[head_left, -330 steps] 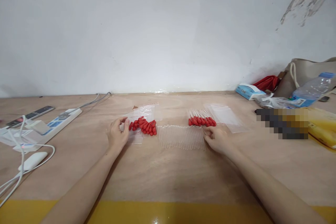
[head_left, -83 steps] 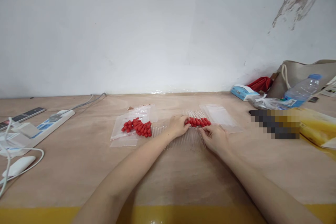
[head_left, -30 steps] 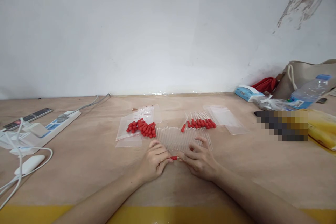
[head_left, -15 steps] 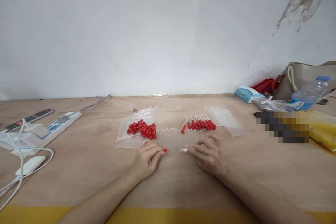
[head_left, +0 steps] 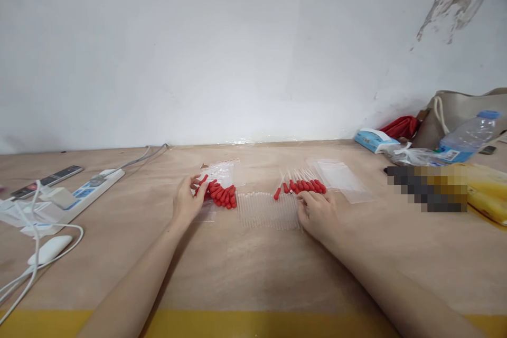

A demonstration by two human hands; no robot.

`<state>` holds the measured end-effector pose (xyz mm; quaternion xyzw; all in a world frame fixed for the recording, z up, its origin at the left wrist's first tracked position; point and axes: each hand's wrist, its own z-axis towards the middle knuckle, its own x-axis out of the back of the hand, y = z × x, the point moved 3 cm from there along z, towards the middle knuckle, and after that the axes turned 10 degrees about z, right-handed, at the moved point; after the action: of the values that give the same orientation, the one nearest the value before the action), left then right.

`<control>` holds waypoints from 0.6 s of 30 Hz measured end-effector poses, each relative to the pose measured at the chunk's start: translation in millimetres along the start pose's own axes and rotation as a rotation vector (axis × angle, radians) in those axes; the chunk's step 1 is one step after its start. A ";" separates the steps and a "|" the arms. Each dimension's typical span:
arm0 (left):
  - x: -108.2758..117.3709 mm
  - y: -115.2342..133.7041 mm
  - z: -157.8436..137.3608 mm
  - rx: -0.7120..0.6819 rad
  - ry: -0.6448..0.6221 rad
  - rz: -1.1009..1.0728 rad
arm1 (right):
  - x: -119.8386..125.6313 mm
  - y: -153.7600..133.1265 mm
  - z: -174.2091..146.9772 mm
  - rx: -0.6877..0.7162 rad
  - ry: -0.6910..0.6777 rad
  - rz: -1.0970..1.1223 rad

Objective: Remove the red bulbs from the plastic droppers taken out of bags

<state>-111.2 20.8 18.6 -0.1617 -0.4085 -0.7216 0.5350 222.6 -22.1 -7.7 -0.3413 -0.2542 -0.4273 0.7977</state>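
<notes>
My left hand [head_left: 186,199] is at the left side of a pile of red rubber bulbs [head_left: 224,196], with one red bulb [head_left: 203,179] pinched between thumb and fingers. To the right of the pile lies a row of thin clear glass tubes [head_left: 267,211], side by side. My right hand [head_left: 319,212] covers the row's right end. Its fingertips are closed at the upper end of a glass tube [head_left: 293,193], mostly hidden by the hand. Just behind the row lie several droppers [head_left: 303,185], red bulbs toward me and thin pale stems pointing away.
Clear plastic bags [head_left: 343,180] lie flat behind the right hand and under the bulb pile. At left are a power strip [head_left: 93,190], a remote [head_left: 51,180] and white cables. A tissue pack [head_left: 376,141], a water bottle [head_left: 471,137] and a yellow package [head_left: 489,193] stand at right.
My left hand has moved from the tubes' near ends up and left to the bulb pile. My right hand has moved from the tubes' near ends to their far ends.
</notes>
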 end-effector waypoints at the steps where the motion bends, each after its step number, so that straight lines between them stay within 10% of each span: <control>1: -2.7 0.4 -0.5 -0.015 -0.013 0.021 | -0.6 -0.6 0.2 0.004 -0.004 -0.025; 11: 2.1 5.5 -4.1 -0.132 0.112 0.103 | -6.9 -9.8 -4.6 0.066 -0.061 -0.095; 18: -2.4 68.2 -22.5 -0.368 0.009 0.101 | -7.1 -14.1 -6.1 0.081 -0.083 -0.033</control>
<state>-44.0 -1.3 31.6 -0.2739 -0.2585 -0.7570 0.5340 207.6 -28.8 -12.0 -0.3217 -0.3098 -0.4154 0.7925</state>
